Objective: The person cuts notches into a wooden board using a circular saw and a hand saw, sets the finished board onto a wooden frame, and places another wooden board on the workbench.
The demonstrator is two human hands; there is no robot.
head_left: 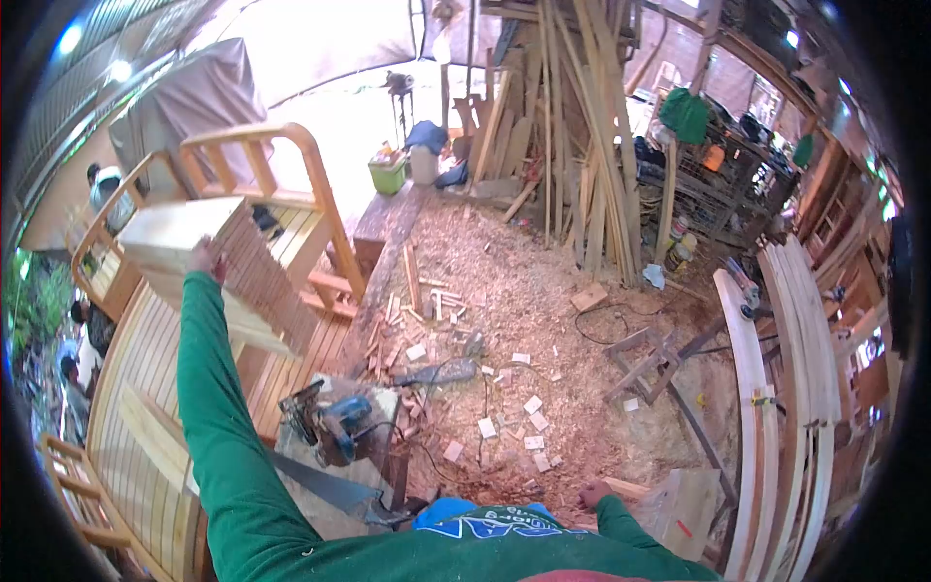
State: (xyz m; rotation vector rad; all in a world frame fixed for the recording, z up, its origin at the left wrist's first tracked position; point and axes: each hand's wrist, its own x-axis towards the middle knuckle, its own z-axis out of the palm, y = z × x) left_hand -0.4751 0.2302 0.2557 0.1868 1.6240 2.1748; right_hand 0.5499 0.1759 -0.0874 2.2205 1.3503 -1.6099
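My left arm in a green sleeve stretches out to a tall stack of wooden slats [184,223] on the slatted wooden table [121,359]. My left hand [208,260] is at the stack's near edge, its fingers bent against the ends of the slats; it seems to grip one. Low at my right side is my right hand [593,495], small and partly turned away, so its fingers are unclear. Close beside it lies a light wooden piece [626,488]; whether they touch I cannot tell. A blue circular saw [341,419] rests on a small stand just left of my body.
Sawdust and small wood offcuts [487,428] cover the floor, crossed by a dark cable [606,335]. Curved wooden chairs [315,184] stand behind the stack. Long boards [582,145] lean at the back, and more planks [800,339] stand at right. People [76,388] are at far left.
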